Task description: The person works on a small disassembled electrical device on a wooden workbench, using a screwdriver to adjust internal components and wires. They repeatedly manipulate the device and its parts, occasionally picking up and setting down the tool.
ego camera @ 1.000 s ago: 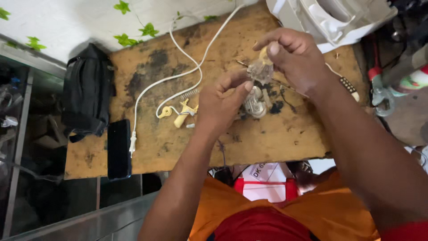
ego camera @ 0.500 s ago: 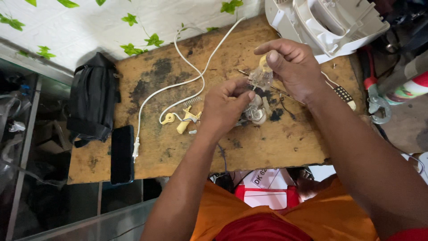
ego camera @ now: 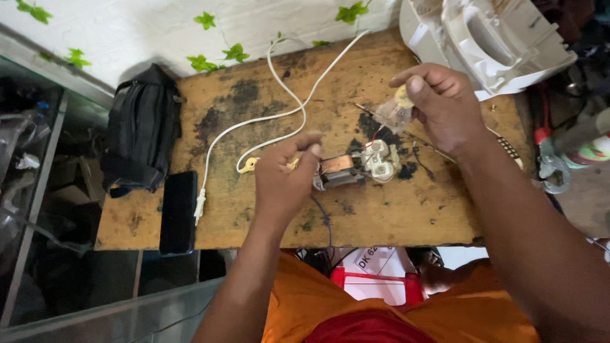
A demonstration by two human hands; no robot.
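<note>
Up near the back right part of the wooden worktop (ego camera: 254, 216), the right hand (ego camera: 445, 108) pinches a small clear plastic part (ego camera: 393, 114) with a yellowish bit on top between thumb and fingers, lifted off the wood. Just below it, at the middle of the worktop, lies a small electric motor (ego camera: 346, 171) with a copper-coloured coil and a white end piece (ego camera: 379, 159), thin wires trailing from it. The left hand (ego camera: 286, 178) hangs above the wood just left of the motor, thumb and forefinger pressed together; whether they grip anything I cannot tell. A white cable (ego camera: 279, 117) loops from the back edge across to a plug near the left front. A black phone (ego camera: 178, 213) lies at the front left edge, a black pouch (ego camera: 140, 130) at the left back corner, and a white plastic housing (ego camera: 489, 41) overhangs the back right corner.
</note>
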